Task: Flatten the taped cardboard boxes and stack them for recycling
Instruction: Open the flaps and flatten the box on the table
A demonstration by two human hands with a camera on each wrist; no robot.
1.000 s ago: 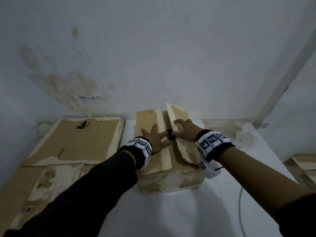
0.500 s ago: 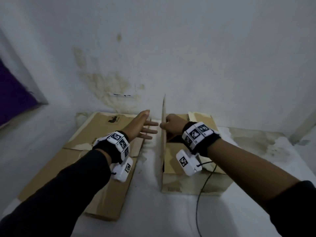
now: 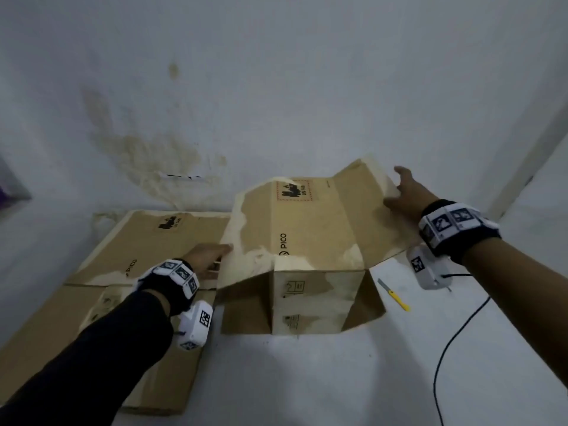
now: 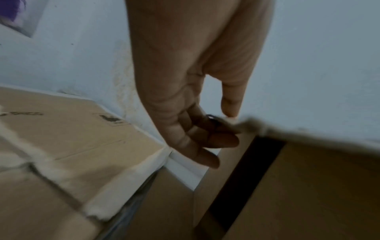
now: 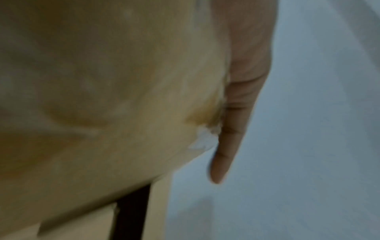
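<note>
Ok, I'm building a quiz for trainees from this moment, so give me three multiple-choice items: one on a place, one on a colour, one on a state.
1. Where does the utility knife lie?
A. On the white surface, right of the half-opened box
B. Inside that box
C. On the flattened boxes

2. What colour is the knife's handle?
A. Red
B. Yellow
C. Black

3. What is the right hand doing?
A. Hanging idle, away from the box
B. Holding the knife
C. Touching the box's right flap

Key: 1 A, it lies on the bare surface beside the box. 2 B, the handle shows yellow. 3 C, the head view shows the hand on the flap's edge.
</note>
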